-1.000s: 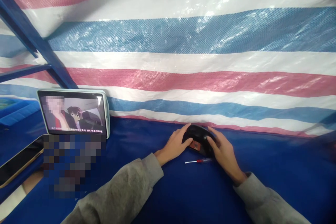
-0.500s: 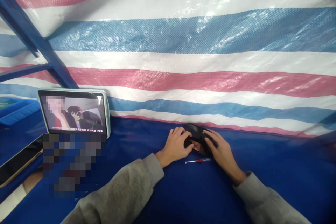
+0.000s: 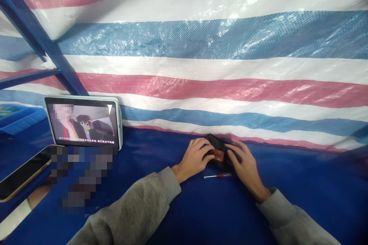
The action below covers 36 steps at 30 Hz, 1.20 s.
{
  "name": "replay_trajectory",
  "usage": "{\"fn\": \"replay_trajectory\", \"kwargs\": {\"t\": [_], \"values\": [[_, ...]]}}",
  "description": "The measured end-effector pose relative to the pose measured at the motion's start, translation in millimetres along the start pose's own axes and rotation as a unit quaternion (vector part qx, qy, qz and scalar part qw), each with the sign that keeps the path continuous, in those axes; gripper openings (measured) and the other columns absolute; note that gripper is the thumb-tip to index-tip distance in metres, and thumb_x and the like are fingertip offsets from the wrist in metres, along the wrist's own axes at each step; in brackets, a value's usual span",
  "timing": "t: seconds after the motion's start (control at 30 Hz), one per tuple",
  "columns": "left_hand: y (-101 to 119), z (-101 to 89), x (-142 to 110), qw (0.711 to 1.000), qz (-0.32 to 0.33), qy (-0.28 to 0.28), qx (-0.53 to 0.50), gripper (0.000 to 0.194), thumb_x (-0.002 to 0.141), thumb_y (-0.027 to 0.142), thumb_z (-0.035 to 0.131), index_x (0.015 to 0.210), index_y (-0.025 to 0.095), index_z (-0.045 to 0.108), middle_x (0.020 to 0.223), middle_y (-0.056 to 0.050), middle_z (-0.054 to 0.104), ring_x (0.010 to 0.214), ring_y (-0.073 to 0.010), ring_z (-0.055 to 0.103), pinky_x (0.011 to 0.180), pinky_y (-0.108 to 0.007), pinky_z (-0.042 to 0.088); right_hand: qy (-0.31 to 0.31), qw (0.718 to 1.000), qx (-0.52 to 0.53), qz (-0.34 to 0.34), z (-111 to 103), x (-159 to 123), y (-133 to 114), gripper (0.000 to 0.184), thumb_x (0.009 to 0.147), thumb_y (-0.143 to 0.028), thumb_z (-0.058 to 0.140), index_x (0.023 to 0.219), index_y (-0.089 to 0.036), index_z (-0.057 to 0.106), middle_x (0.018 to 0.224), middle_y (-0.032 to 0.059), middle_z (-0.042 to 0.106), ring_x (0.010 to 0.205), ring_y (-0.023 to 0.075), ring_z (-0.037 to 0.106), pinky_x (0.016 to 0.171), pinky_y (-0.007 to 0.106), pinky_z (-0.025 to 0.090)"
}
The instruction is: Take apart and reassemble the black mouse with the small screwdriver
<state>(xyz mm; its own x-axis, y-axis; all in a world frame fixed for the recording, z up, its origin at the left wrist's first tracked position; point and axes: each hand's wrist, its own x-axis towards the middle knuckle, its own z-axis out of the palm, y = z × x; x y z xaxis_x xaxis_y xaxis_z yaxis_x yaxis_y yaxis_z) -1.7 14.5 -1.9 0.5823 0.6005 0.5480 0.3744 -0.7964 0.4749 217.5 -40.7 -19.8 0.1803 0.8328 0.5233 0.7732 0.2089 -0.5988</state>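
A black plastic casing [image 3: 220, 143] lies on the blue table between my two hands, with an orange-brown board [image 3: 219, 155] showing in its middle. My left hand [image 3: 196, 157] grips it from the left, thumb and fingers bent at its edge. On the other side, my right hand [image 3: 243, 159] has its fingers curled round the casing's right part and hides much of it. Just in front of the casing lies a small screwdriver [image 3: 220, 175] with a thin metal shaft and a red handle; neither hand touches the shaft.
A tablet [image 3: 83, 124] playing a cartoon stands at the left. A phone [image 3: 27, 172] is beside it, near another person's arm [image 3: 38, 195] and a blurred patch. A blue tray [image 3: 23, 118] sits far left. Striped sheeting [image 3: 201, 38] rises behind the blue table [image 3: 207, 214].
More of the orange-brown board shows between my hands, and my left thumb has drawn back a little. The view has shifted slightly; the screwdriver lies as before.
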Motion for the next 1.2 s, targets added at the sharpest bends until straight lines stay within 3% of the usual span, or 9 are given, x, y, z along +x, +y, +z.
{"fn": "replay_trajectory", "kwargs": {"t": [0.13,0.4,0.6,0.83,1.0,1.2], "values": [[-3,3.1,1,1.000,-0.002,0.018,-0.017,0.030,0.099,0.041,0.052,0.120,0.021,0.061,0.117,-0.005,0.067,0.111,-0.0194,0.061,0.097,-0.035,0.046,0.070,0.997,0.007,-0.022,-7,-3,-14,0.026,0.093,-0.036,0.051,0.105,-0.022,0.069,0.119,0.0101,0.063,0.115,0.0256,0.058,0.105,0.049,0.043],[-1,4.5,0,0.994,0.047,0.090,-0.034,0.030,0.100,0.039,0.051,0.120,0.019,0.062,0.117,-0.008,0.069,0.108,-0.0198,0.065,0.095,-0.035,0.051,-0.008,0.989,0.023,-0.146,-1,-12,-33,0.037,0.088,-0.030,0.061,0.124,-0.025,0.061,0.120,0.0114,0.062,0.114,0.0280,0.057,0.099,0.050,0.049],[-4,7.2,-3,0.994,0.051,0.094,-0.034,0.032,0.099,0.040,0.052,0.122,0.021,0.062,0.117,-0.008,0.068,0.108,-0.0207,0.065,0.094,-0.036,0.053,0.008,0.996,0.021,-0.090,0,-10,-30,0.039,0.090,-0.037,0.059,0.127,-0.023,0.060,0.115,0.0113,0.066,0.107,0.0272,0.062,0.095,0.048,0.052],[-4,6.1,-2,0.992,0.071,0.097,-0.043,0.032,0.098,0.036,0.054,0.125,0.021,0.060,0.120,-0.008,0.066,0.108,-0.0208,0.065,0.095,-0.038,0.055,0.019,0.995,0.040,-0.092,-1,-11,-30,0.036,0.089,-0.034,0.061,0.123,-0.023,0.062,0.114,0.0107,0.067,0.106,0.0260,0.063,0.095,0.045,0.052],[0,2.6,-2,0.990,0.074,0.080,-0.087,0.038,0.099,0.032,0.053,0.136,0.024,0.052,0.131,-0.008,0.061,0.120,-0.0214,0.060,0.104,-0.039,0.053,0.023,0.997,0.048,-0.049,-2,-10,-31,0.034,0.089,-0.038,0.061,0.119,-0.024,0.064,0.113,0.0093,0.068,0.105,0.0255,0.064,0.095,0.045,0.052],[-3,4.3,-4,0.984,0.090,0.102,-0.118,0.042,0.099,0.022,0.053,0.141,0.024,0.047,0.138,-0.006,0.057,0.126,-0.0194,0.057,0.108,-0.038,0.050,0.035,0.997,0.058,-0.022,0,-12,-34,0.034,0.088,-0.040,0.062,0.117,-0.023,0.064,0.113,0.0093,0.069,0.104,0.0253,0.065,0.096,0.044,0.051]]}}
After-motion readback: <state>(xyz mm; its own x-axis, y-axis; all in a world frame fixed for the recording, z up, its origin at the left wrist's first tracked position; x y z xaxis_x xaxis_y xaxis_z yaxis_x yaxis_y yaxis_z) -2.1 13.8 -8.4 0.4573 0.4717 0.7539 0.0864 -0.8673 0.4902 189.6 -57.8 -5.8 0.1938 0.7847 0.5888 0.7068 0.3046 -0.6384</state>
